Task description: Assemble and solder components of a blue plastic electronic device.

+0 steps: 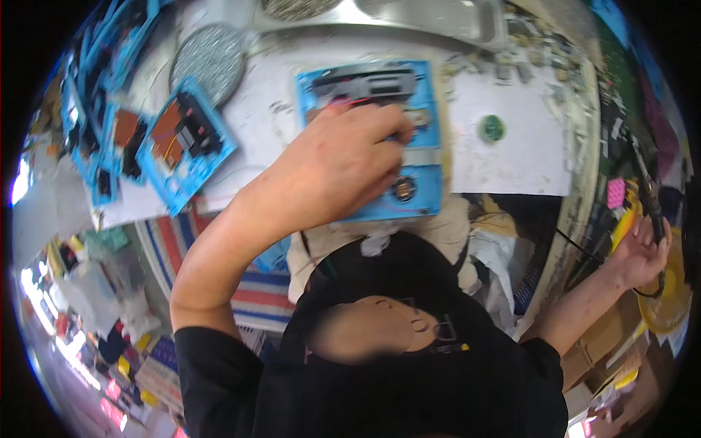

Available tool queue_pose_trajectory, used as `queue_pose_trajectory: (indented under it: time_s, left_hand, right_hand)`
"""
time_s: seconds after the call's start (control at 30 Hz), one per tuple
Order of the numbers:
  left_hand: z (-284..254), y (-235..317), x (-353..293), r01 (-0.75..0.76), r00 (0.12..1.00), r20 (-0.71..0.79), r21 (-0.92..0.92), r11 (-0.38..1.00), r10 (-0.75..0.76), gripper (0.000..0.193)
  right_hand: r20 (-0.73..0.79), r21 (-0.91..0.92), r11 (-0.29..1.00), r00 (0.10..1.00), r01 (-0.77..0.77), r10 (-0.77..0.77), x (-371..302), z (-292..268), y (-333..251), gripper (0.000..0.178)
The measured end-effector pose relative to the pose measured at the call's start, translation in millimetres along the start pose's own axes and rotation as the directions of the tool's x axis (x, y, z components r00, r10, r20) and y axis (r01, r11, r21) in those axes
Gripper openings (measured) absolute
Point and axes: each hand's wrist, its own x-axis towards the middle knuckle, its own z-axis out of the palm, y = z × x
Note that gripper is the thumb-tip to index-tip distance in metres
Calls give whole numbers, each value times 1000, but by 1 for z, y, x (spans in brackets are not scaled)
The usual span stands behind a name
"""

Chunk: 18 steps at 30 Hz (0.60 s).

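Across the white worktable (511, 166), the open blue casing (427, 186) lies at the near edge, centre stage, and the left hand (347, 162) bends right over it, fingers curled, though I can't tell whether they pinch anything. Out to the right, the right hand (637, 255) wraps its fingers round a black-handled tool (655, 215); a small green disc (491, 129) sits right of the casing.

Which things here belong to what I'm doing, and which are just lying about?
Probably in use:
blue case, under your left hand
thin black tool, in your right hand

Apparently just lying about:
pink block
striped cloth
white bag
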Motion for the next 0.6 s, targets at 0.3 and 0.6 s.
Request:
queue_pose_trajectory:
  time_s: [0.3, 0.6]
  left_hand:
    - [-5, 15, 14, 62, 997, 53, 11, 998, -62, 16]
    - [-8, 9, 8, -12, 1000, 15, 33, 999, 11, 19]
  right_hand:
    - [-244, -438, 871, 904, 220, -351, 35, 6, -6, 22]
    - [-200, -544, 837, 959, 62, -201, 97, -14, 32, 19]
